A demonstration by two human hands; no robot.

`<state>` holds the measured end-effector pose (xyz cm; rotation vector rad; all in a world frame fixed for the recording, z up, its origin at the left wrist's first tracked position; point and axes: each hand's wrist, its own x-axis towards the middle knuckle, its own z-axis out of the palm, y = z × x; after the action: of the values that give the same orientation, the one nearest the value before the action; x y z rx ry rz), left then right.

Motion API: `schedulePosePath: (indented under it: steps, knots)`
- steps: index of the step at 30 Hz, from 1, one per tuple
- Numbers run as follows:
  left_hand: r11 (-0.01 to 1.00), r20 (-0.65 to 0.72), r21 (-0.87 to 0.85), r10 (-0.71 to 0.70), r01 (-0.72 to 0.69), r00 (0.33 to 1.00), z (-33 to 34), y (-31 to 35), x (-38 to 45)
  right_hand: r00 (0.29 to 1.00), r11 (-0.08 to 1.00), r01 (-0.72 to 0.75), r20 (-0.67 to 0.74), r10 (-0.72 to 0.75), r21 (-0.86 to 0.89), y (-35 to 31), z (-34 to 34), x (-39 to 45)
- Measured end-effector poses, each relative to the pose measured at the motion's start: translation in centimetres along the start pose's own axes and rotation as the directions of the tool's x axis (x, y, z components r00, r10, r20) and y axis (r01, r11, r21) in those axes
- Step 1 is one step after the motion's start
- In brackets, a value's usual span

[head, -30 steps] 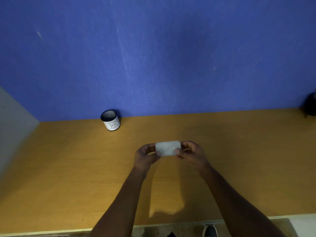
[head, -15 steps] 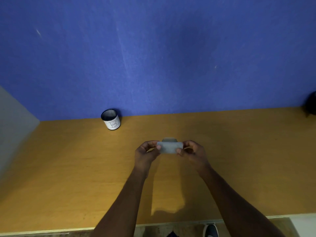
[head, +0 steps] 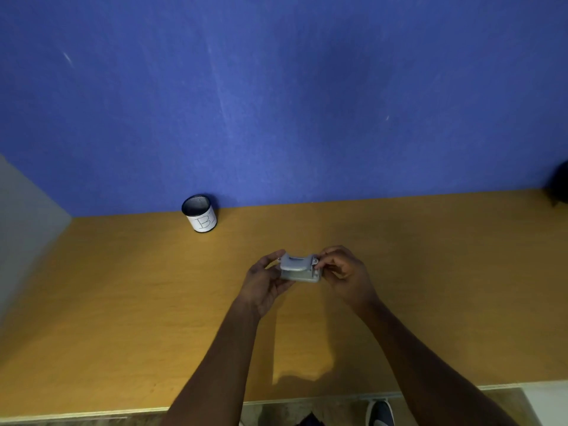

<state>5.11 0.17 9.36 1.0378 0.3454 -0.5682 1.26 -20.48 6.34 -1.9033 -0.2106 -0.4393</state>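
A small grey hole punch (head: 299, 268) is held above the middle of the wooden desk (head: 123, 302). My left hand (head: 266, 282) grips its left end with thumb and fingers curled round it. At its right end, my right hand (head: 342, 272) pinches it. The punch's handle side faces me, with its flat base below.
A round mesh cup (head: 199, 214) with a white label marked "B" stands at the back of the desk against the blue wall (head: 276, 103). A dark object (head: 558, 182) sits at the far right edge. The desk's front edge runs along the bottom, with a shoe (head: 381, 413) below.
The punch has been turned in both hands: its flat pale underside faced me a second ago, and now its handle and base show. The hands stayed in place.
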Motion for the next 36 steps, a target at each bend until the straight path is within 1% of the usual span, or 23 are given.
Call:
schedulePosePath:
  steps: [1,3,5,7,9,11,14,17,22,23,25,26,28,29,31,33,36]
  knots:
    - [1.000,-0.011,-0.008,0.021,-0.021,1.000,0.0,-0.1,0.0,0.996,0.994,-0.087,-0.009,0.088,0.065,0.0,0.2,-0.1]
    - [0.998,-0.038,-0.023,0.062,-0.063,0.997,0.1,-0.3,0.2,0.955,0.933,-0.284,-0.023,0.296,0.220,0.1,0.3,-0.2]
    - [0.995,-0.056,-0.003,0.103,-0.104,0.993,0.0,-0.6,0.3,0.910,0.864,-0.382,-0.032,0.414,0.328,0.1,0.3,-0.2]
    - [0.989,-0.065,0.047,0.145,-0.143,0.987,0.2,-0.8,0.2,0.875,0.802,-0.446,0.004,0.485,0.397,-0.3,0.3,-0.1]
    - [0.980,-0.074,0.087,0.183,-0.177,0.980,0.5,-1.0,0.1,0.849,0.770,-0.499,0.047,0.526,0.397,-0.8,0.3,0.3]
    - [0.973,-0.081,0.107,0.213,-0.204,0.974,0.8,-1.0,0.0,0.838,0.772,-0.529,0.072,0.541,0.354,-1.0,0.3,0.5]
    - [0.957,-0.095,0.190,0.242,-0.221,0.966,1.1,-1.2,-0.2,0.838,0.804,-0.540,0.071,0.541,0.247,-0.9,0.1,0.6]
    - [0.942,-0.082,0.253,0.250,-0.222,0.965,1.2,-1.7,-0.2,0.812,0.789,-0.579,0.058,0.581,0.204,-0.6,0.0,0.7]
    - [0.925,-0.090,0.338,0.218,-0.176,0.972,0.6,-2.3,0.1,0.758,0.738,-0.643,0.030,0.652,0.205,0.0,-0.2,0.3]
    - [0.925,-0.105,0.348,0.199,-0.152,0.974,0.4,-2.6,0.2,0.752,0.730,-0.649,0.036,0.658,0.216,0.1,-0.3,0.1]
    - [0.938,-0.176,0.338,0.145,-0.078,0.974,-0.1,-3.4,0.7,0.755,0.726,-0.651,0.084,0.650,0.222,0.4,-0.4,-0.7]
    - [0.947,-0.220,0.320,0.110,-0.035,0.969,-0.2,-4.0,0.9,0.766,0.744,-0.643,0.129,0.630,0.179,0.7,-0.5,-1.1]
    - [0.955,-0.271,0.296,0.060,0.024,0.961,-0.6,-5.2,1.1,0.772,0.799,-0.601,0.244,0.587,-0.021,1.3,-0.9,-2.1]
    - [0.952,-0.275,0.303,0.053,0.035,0.960,-0.7,-5.8,1.2,0.764,0.816,-0.563,0.291,0.575,-0.131,1.5,-1.0,-2.5]
    - [0.934,-0.261,0.355,0.059,0.039,0.963,-0.9,-6.9,1.3,0.761,0.831,-0.462,0.343,0.551,-0.311,2.1,-0.9,-3.2]
    - [0.884,-0.231,0.468,0.100,0.020,0.968,-1.3,-8.0,1.5,0.770,0.828,-0.377,0.356,0.529,-0.415,2.5,-0.5,-3.4]
    - [0.755,-0.151,0.656,0.155,-0.018,0.976,-1.7,-9.0,1.5,0.764,0.791,-0.354,0.333,0.552,-0.500,2.6,0.0,-3.6]
